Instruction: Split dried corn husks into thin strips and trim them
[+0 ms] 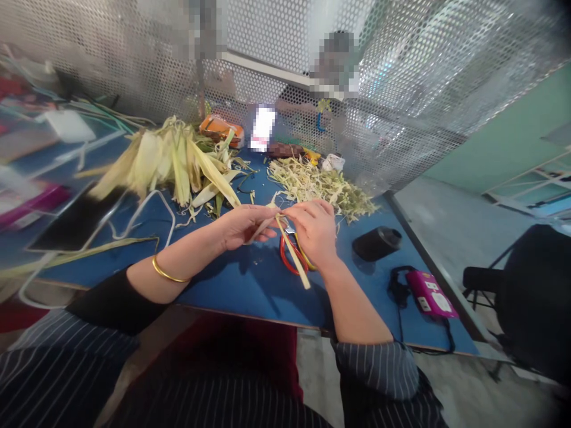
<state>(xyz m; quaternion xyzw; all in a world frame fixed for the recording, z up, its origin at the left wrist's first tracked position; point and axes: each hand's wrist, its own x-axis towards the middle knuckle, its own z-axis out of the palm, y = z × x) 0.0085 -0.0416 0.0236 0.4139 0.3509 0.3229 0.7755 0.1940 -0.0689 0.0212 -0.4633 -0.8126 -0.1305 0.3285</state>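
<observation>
Here, both hands are pinching a pale leaf strip (292, 252) above the blue desk (250, 285): the left hand (243, 226) is gripping one end, the right hand (314, 229) the other. Keeping it taut probably helps.

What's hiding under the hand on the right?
Under the right hand lie scissors with red and yellow handles, on the blue table. The hand covers the blades, so those cannot be seen.
</observation>
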